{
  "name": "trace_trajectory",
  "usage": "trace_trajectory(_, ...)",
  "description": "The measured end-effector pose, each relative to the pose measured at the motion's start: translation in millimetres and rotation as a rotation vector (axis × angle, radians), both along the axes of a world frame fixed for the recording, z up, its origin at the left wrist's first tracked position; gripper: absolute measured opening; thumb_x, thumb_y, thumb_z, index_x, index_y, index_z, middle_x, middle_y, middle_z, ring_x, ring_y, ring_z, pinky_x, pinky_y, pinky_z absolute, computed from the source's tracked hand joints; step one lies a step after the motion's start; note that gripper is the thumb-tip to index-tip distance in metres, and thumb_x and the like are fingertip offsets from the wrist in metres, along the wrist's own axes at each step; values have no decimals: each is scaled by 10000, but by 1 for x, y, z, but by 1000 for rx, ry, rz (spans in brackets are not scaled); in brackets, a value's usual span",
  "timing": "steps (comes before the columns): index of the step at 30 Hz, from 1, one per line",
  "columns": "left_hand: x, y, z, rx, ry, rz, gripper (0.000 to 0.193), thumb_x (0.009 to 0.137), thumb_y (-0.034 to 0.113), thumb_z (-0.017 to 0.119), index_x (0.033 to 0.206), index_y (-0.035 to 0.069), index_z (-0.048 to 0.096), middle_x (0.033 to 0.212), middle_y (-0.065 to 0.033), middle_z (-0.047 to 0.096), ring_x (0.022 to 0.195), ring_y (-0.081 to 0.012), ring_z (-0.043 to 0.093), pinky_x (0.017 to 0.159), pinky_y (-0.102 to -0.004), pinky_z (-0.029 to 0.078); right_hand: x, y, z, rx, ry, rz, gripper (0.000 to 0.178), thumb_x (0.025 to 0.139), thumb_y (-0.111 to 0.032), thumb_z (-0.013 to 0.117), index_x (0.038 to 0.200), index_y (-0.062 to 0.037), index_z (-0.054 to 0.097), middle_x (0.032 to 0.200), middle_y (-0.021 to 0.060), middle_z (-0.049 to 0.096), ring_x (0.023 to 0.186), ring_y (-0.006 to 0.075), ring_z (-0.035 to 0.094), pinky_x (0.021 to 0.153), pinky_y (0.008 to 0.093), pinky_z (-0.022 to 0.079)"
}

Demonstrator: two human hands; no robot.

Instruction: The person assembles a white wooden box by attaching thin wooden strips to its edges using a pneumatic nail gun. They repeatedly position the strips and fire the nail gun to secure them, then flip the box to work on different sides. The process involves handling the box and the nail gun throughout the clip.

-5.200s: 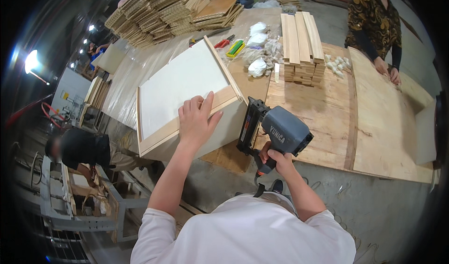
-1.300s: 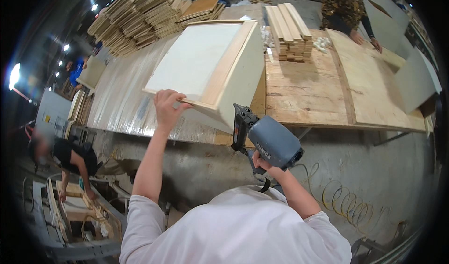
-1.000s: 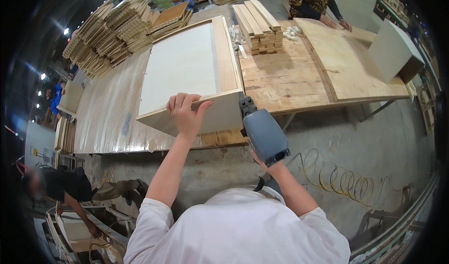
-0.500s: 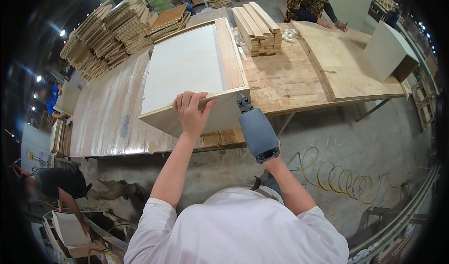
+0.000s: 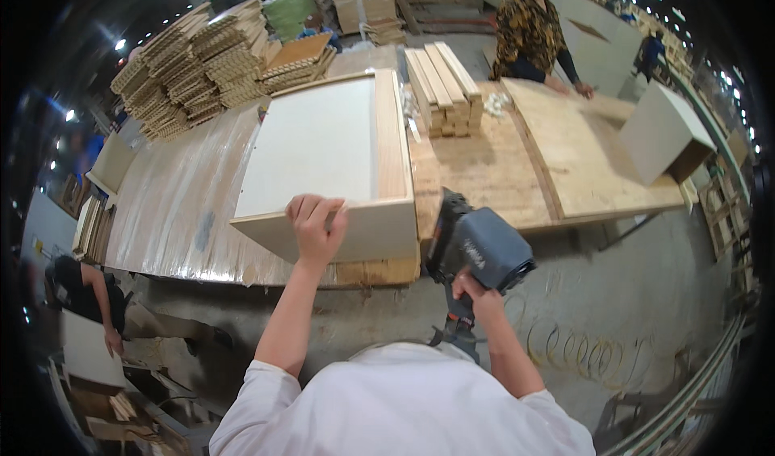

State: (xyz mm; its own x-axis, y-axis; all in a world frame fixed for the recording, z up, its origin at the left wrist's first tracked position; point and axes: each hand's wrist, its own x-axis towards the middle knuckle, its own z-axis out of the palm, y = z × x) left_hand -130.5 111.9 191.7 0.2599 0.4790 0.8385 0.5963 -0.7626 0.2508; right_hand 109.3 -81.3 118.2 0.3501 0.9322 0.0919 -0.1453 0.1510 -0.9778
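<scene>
A shallow wooden box [image 5: 323, 145] with a white panel inside and a raised rim lies on the workbench in front of me. My left hand [image 5: 316, 228] grips the top of its near wall, fingers curled over the edge and thumb toward the right. In my right hand [image 5: 481, 290] is a nail gun [image 5: 484, 246] with a dark grey body, held by its handle beside the box's near right corner. Its black nose points away from me, apart from the wood.
The bench [image 5: 178, 202] carries stacked wooden strips [image 5: 444, 89] behind the box. Ridged pieces [image 5: 186, 69] are piled at the far left. A white box [image 5: 666, 133] stands at right near a co-worker in a patterned shirt [image 5: 529, 32]. A coiled hose [image 5: 589, 351] hangs low at right; another person [image 5: 89, 299] bends at left.
The nail gun has come away from the box's near right corner, moving right and turning. My left hand stays on the near wall. The view has tilted up slightly.
</scene>
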Motion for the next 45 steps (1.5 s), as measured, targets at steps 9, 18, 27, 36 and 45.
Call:
trace_trajectory(9,-69,50,-16,-27,-265,793,484,774,161,647,1230,76,510,1198,-157,483,1078,-308,479,929,-403,361,147,104,14,-34,-409,76,759,841,-81,535,1485,-86,134,834,91,563,700,175,585,607,299,494)
trace_trajectory(18,-24,4,20,-1036,-1187,190,1010,740,218,606,1479,316,-76,1376,-122,326,1146,-316,436,744,-543,441,196,186,-27,-480,-1242,225,840,785,-296,598,1473,-71,172,1070,286,599,965,406,606,834,459,489)
trace_trajectory(27,-38,-13,-5,-862,-1194,63,895,790,164,585,1484,232,24,1358,-133,342,1169,-296,437,771,-541,485,143,215,-40,70,-1127,49,491,798,-184,648,1245,-21,529,1085,174,584,991,327,566,873,419,452)
trace_trajectory(36,-94,-104,-66,-778,-1404,-152,620,842,143,502,1410,157,252,1244,-81,434,1162,-248,473,960,-406,438,-5,263,-55,-441,399,337,653,937,-538,397,1380,-59,381,1315,159,478,1070,280,542,850,388,449)
trace_trajectory(45,-131,-136,-96,-794,-1461,-201,485,953,330,465,1331,44,359,1247,-118,501,1135,-276,523,953,-424,440,-83,235,-40,-197,699,330,678,898,-637,343,1218,-81,561,1193,52,590,1101,214,524,953,357,391)
